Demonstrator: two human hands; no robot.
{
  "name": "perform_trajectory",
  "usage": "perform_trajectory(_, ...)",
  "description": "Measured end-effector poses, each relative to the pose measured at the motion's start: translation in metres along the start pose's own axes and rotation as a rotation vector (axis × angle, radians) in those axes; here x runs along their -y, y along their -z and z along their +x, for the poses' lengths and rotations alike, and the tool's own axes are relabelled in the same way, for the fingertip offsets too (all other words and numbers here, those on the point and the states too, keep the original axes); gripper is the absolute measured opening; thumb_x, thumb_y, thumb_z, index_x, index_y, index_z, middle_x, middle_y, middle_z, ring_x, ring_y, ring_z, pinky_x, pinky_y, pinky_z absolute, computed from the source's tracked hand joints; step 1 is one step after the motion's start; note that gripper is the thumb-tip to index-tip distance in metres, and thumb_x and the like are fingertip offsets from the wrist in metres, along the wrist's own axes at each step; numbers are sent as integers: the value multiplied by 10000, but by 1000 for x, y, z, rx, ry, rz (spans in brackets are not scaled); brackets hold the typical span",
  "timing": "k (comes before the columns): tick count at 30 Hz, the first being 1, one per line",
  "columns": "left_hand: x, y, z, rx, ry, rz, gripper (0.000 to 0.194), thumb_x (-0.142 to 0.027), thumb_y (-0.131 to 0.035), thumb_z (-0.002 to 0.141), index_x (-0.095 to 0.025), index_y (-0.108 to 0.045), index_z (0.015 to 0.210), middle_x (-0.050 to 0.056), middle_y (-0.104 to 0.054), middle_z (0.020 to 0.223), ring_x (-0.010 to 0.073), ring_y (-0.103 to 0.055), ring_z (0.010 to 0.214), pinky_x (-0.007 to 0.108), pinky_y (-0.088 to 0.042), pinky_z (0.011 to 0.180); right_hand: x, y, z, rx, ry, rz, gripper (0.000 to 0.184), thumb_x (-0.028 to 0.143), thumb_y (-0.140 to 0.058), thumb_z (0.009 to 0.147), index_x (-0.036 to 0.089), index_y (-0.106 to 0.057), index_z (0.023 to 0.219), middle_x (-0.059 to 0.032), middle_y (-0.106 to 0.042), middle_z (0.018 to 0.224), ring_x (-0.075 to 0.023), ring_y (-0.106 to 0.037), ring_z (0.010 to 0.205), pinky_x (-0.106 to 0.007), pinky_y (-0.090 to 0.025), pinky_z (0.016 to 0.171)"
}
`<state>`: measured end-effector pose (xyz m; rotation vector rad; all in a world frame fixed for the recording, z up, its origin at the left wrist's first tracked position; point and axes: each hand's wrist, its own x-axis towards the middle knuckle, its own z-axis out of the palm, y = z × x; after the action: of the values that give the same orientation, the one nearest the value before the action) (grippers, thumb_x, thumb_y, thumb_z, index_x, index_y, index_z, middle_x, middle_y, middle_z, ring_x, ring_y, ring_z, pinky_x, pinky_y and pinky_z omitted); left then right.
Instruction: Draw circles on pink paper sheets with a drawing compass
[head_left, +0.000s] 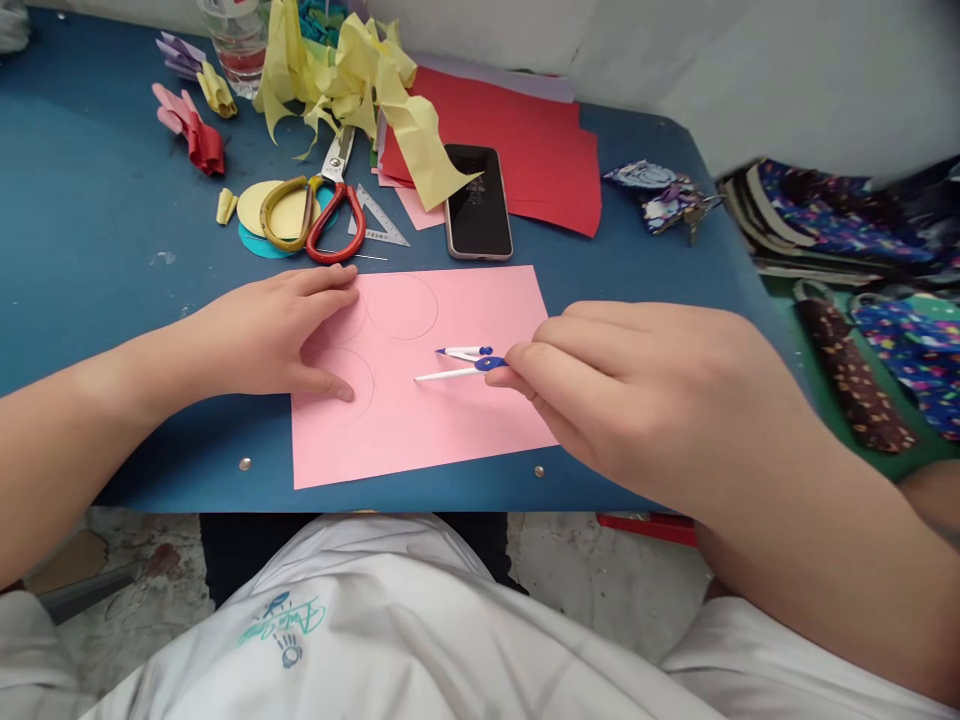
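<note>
A pink sheet of paper [457, 425] lies on the blue table, with several thin pencil circles drawn at its left and upper part. My left hand [277, 325] rests on the sheet's left side, fingers spread, partly covering the circles. Between the thumb and fingers of my right hand [637, 380] is the top of a white and blue drawing compass [480, 362]. Its two legs point left over the middle of the paper, slightly apart. Whether both tips touch the sheet I cannot tell.
Behind the sheet lie scissors [336, 205], a set square [381, 220], a phone [478, 205], red paper [540, 150] and crumpled yellow paper scraps [360, 75]. A plastic bottle [238, 45] stands at the back. Keys [691, 215] lie right, near patterned fabric bags [825, 210].
</note>
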<state>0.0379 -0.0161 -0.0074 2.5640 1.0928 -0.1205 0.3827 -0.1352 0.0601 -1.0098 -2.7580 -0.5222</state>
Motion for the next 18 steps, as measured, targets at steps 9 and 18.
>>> perform_trajectory(9, -2, 1, 2, 4, -7, 15, 1200, -885, -752, 992, -222, -491, 1958, 139, -343, 2069, 468, -401, 1878, 553, -339, 1554, 25, 17, 16, 85, 16, 17, 428, 57, -641, 1181, 227, -683, 790, -31, -589, 705, -232, -529, 673, -415, -290, 643)
perform_trajectory(18, -4, 1, 1, -1, -26, -9, 1183, -864, -749, 994, -182, -515, 1932, 171, -348, 2062, 466, -392, 1883, 563, -340, 1552, 32, 5, 51, 117, 67, 62, 399, 113, -660, 1163, 232, -696, 783, -30, -566, 669, -224, -462, 640, -418, -220, 609)
